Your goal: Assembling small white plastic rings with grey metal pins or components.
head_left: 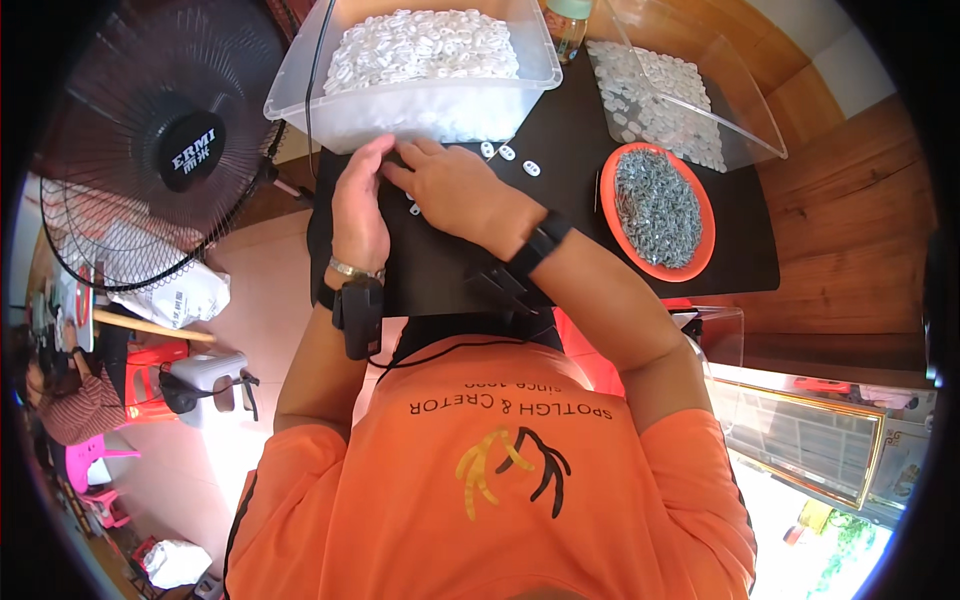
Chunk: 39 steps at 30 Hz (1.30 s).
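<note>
Head view: from where I stand, the left hand [360,205] is nearly straight and the right hand [452,188] loosely bent, their fingertips close together; I can't tell whether either holds anything. I'd cup the fingers low, so small pieces don't scatter. The white pieces [531,168] are oval, with paired holes; several lie on the black bench [742,232], just near of the tub [455,112].

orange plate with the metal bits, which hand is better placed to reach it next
Probably the right hand: the orange plate lies to the right of both hands, nearer to this one. The left hand is farther off, with the right hand between it and the plate.
</note>
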{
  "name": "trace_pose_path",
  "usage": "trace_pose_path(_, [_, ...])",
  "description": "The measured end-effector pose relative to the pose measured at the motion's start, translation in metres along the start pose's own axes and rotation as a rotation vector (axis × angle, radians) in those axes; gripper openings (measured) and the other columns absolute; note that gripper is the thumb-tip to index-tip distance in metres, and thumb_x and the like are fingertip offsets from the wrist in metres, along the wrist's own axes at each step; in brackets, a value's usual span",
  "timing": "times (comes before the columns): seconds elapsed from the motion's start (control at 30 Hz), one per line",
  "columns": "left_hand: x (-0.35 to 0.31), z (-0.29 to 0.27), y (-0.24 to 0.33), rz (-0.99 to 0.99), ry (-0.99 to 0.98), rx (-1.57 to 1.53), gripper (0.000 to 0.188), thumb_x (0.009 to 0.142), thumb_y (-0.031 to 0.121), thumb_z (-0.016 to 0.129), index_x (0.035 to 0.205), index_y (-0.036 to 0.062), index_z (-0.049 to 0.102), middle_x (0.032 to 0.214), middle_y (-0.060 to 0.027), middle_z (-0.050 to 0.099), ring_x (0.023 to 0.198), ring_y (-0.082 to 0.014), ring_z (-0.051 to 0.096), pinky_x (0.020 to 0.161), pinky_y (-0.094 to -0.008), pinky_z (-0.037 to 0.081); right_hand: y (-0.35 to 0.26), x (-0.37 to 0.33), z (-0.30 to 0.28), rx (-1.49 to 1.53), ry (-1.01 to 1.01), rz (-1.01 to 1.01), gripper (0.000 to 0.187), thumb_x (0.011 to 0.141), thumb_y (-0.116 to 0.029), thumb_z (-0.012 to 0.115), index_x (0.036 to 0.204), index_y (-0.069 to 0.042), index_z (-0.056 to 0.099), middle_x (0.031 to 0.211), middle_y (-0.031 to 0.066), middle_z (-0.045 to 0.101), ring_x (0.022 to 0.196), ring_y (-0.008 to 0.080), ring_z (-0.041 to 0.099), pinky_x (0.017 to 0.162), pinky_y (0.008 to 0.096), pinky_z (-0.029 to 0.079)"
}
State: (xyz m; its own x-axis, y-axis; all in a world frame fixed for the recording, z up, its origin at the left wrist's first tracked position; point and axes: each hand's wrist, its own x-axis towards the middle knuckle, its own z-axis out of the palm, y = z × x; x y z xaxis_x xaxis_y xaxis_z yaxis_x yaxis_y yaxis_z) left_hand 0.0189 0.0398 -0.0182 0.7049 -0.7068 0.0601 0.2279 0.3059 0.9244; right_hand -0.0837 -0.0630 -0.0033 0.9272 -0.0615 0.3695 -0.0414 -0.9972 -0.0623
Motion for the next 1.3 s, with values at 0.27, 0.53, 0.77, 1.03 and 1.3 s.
trace_pose_path(0.27, [-0.024, 0.019, -0.022, -0.069, -0.074, -0.021, 0.042, 0.098, 0.02, 0.041, 0.131, -0.0052, 0.048, 0.135, -0.011, 0.049, 0.126, -0.0177, 0.041, 0.108, -0.0307, 0.027, 0.002, -0.035, -0.005, 0.002, -0.046, 0.032, 0.032, 0.081, -0.012, 0.053, 0.112, -0.004, 0.06, 0.113, 0.0108, 0.056, 0.109, 0.0258, 0.053, 0.077, 0.0346, 0.053])
trace_pose_path(0.53, [-0.016, 0.059, -0.014, -0.257, -0.121, -0.257, 0.037, 0.094, 0.023, 0.051, 0.122, -0.0004, 0.055, 0.119, -0.0064, 0.057, 0.113, -0.0143, 0.049, 0.101, -0.0298, 0.035, 0.031, -0.066, -0.045, 0.025, -0.04, 0.23, 0.041, 0.08, -0.004, 0.051, 0.121, -0.006, 0.056, 0.121, 0.0119, 0.057, 0.112, 0.031, 0.054, 0.088, 0.0383, 0.05])
trace_pose_path(0.77, [0.015, 0.059, -0.018, -0.374, -0.411, 0.053, 0.042, 0.094, 0.028, 0.048, 0.125, 0.0011, 0.057, 0.124, -0.0049, 0.058, 0.119, -0.0149, 0.046, 0.106, -0.0326, 0.027, 0.042, -0.061, -0.029, -0.033, -0.055, 0.292, 0.033, 0.081, -0.006, 0.051, 0.112, -0.007, 0.061, 0.108, 0.0083, 0.061, 0.099, 0.0285, 0.058, 0.082, 0.0373, 0.051])
trace_pose_path(1.03, [0.004, 0.056, -0.026, -0.255, -0.524, 0.202, 0.038, 0.095, 0.024, 0.047, 0.122, -0.001, 0.056, 0.114, -0.0029, 0.06, 0.108, -0.0116, 0.051, 0.098, -0.0264, 0.035, 0.028, -0.083, -0.056, 0.072, 0.096, 0.239, 0.025, 0.078, -0.005, 0.059, 0.102, -0.005, 0.064, 0.103, 0.0089, 0.061, 0.096, 0.0295, 0.058, 0.081, 0.0383, 0.05])
trace_pose_path(1.3, [-0.016, 0.05, 0.007, -0.268, -0.423, 0.232, 0.038, 0.092, 0.029, 0.048, 0.121, 0.0064, 0.058, 0.12, -0.0024, 0.058, 0.113, -0.0133, 0.049, 0.1, -0.0323, 0.031, 0.003, -0.093, -0.053, 0.292, -0.049, 0.217, 0.014, 0.077, -0.011, 0.067, 0.091, -0.007, 0.066, 0.089, 0.0067, 0.059, 0.087, 0.0267, 0.058, 0.075, 0.0385, 0.049])
